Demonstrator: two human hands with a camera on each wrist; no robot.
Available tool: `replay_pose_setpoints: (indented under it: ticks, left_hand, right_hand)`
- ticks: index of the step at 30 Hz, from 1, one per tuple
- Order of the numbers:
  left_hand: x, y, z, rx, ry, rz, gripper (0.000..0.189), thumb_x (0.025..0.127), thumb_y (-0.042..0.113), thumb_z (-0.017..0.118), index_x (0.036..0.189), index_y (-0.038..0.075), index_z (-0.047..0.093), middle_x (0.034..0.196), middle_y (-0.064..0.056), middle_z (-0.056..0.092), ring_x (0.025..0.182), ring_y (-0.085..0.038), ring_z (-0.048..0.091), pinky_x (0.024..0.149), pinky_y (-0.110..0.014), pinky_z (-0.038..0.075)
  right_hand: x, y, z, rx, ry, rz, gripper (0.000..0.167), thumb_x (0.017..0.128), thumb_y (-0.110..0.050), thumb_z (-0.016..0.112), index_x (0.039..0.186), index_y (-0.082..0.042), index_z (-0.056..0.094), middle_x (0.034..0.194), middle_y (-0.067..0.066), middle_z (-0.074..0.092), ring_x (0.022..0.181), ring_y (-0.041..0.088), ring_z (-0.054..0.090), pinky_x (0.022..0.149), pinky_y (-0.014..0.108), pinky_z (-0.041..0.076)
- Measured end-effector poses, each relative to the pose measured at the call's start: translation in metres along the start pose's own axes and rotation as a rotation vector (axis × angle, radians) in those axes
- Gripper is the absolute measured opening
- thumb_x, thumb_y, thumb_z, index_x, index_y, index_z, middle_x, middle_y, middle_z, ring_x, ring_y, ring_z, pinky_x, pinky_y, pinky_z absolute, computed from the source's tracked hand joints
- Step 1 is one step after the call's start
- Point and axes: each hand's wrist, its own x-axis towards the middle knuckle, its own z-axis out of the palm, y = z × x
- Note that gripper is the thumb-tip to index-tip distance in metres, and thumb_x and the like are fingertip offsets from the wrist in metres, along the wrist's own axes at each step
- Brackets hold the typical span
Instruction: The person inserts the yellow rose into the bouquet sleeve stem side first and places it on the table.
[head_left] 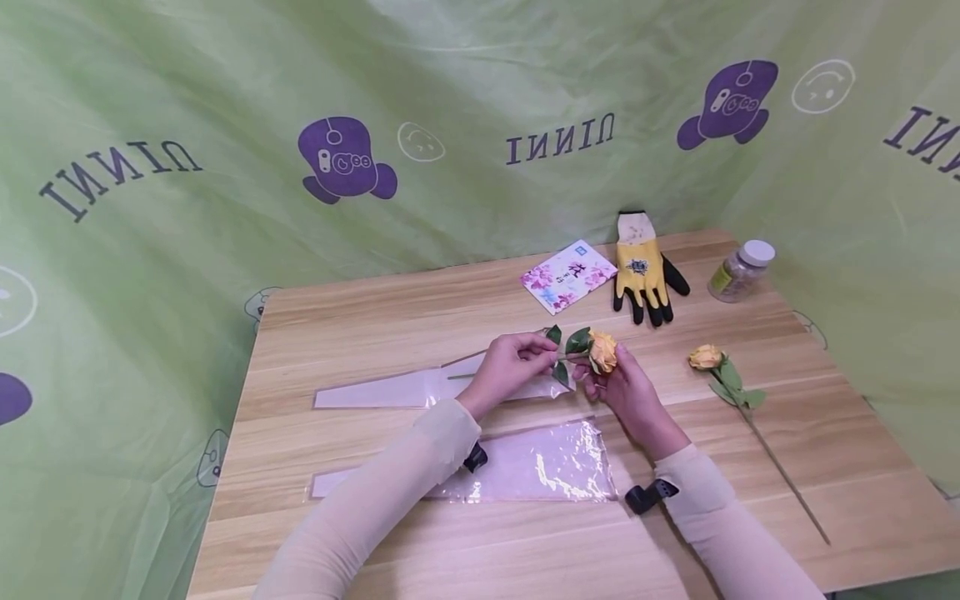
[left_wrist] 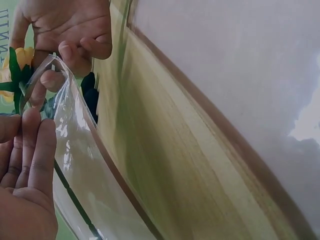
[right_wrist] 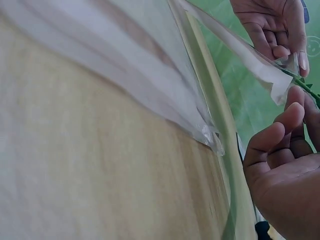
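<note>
My left hand (head_left: 517,367) pinches the stem of an orange-yellow rose (head_left: 602,352) with green leaves, just below its leaves. Around the bloom curl the fingers and thumb of my right hand (head_left: 628,392). The green stem (left_wrist: 75,200) runs down inside a clear plastic flower sleeve (head_left: 375,392) with a brown border. At the sleeve's open end, the plastic rises in a peak by the right fingers in the left wrist view. In the right wrist view, the left hand (right_wrist: 272,30) has a crumpled sleeve corner at its fingertips, while the right hand (right_wrist: 290,165) is close below.
A second flower sleeve (head_left: 525,467) lies flat nearer me, under the left forearm. Another rose (head_left: 750,417) lies at the right. Farther back are a floral card (head_left: 568,275), a yellow and black glove (head_left: 642,271) and a white-lidded jar (head_left: 738,273). A green curtain (head_left: 465,208) borders the table.
</note>
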Motion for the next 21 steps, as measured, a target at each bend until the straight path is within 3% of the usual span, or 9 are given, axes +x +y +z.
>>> replay_pose_setpoints:
  ticks: [4, 8, 12, 15, 21]
  left_hand:
    - [0.0005, -0.0002, -0.0016, -0.006, -0.007, -0.011, 0.016, 0.092, 0.011, 0.076, 0.106, 0.003, 0.075, 0.086, 0.000, 0.073, 0.077, -0.022, 0.072, 0.072, -0.031, 0.060]
    - [0.0003, -0.0014, -0.0032, 0.003, -0.010, -0.016, 0.015, 0.093, 0.010, 0.075, 0.106, 0.002, 0.074, 0.085, -0.001, 0.074, 0.077, -0.021, 0.072, 0.074, -0.033, 0.060]
    - [-0.0010, -0.0018, -0.0041, 0.009, -0.016, -0.007, 0.015, 0.093, 0.010, 0.074, 0.106, 0.003, 0.074, 0.084, -0.004, 0.074, 0.076, -0.021, 0.071, 0.072, -0.033, 0.061]
    - [-0.0011, -0.0025, -0.0040, 0.005, -0.012, -0.001, 0.014, 0.093, 0.010, 0.075, 0.105, 0.003, 0.075, 0.084, -0.004, 0.074, 0.074, -0.018, 0.071, 0.070, -0.031, 0.061]
    - [-0.0002, -0.0036, -0.0051, -0.001, 0.000, 0.015, 0.009, 0.092, 0.010, 0.075, 0.101, 0.006, 0.074, 0.083, -0.005, 0.073, 0.074, -0.020, 0.070, 0.070, -0.034, 0.061]
  right_hand:
    - [0.0000, -0.0019, -0.0022, -0.026, 0.093, 0.048, 0.054, 0.110, -0.047, 0.032, 0.137, -0.005, 0.053, 0.108, 0.016, 0.063, 0.088, 0.024, 0.058, 0.077, 0.033, 0.050]
    - [0.0008, -0.0027, -0.0035, -0.061, 0.180, 0.084, 0.044, 0.106, -0.045, 0.050, 0.113, -0.005, 0.067, 0.092, 0.010, 0.063, 0.081, 0.022, 0.057, 0.076, 0.032, 0.053]
    - [0.0030, -0.0023, -0.0029, -0.134, 0.200, 0.073, 0.043, 0.104, -0.039, 0.058, 0.093, 0.002, 0.068, 0.080, 0.011, 0.060, 0.077, 0.023, 0.055, 0.080, 0.032, 0.052]
    - [0.0046, -0.0022, -0.0022, -0.190, 0.212, 0.049, 0.039, 0.103, -0.035, 0.061, 0.092, 0.001, 0.068, 0.080, 0.014, 0.062, 0.078, 0.024, 0.057, 0.082, 0.031, 0.052]
    - [0.0054, -0.0030, -0.0031, -0.225, 0.254, 0.032, 0.025, 0.101, -0.031, 0.065, 0.106, -0.007, 0.073, 0.083, 0.019, 0.065, 0.076, 0.025, 0.061, 0.076, 0.032, 0.055]
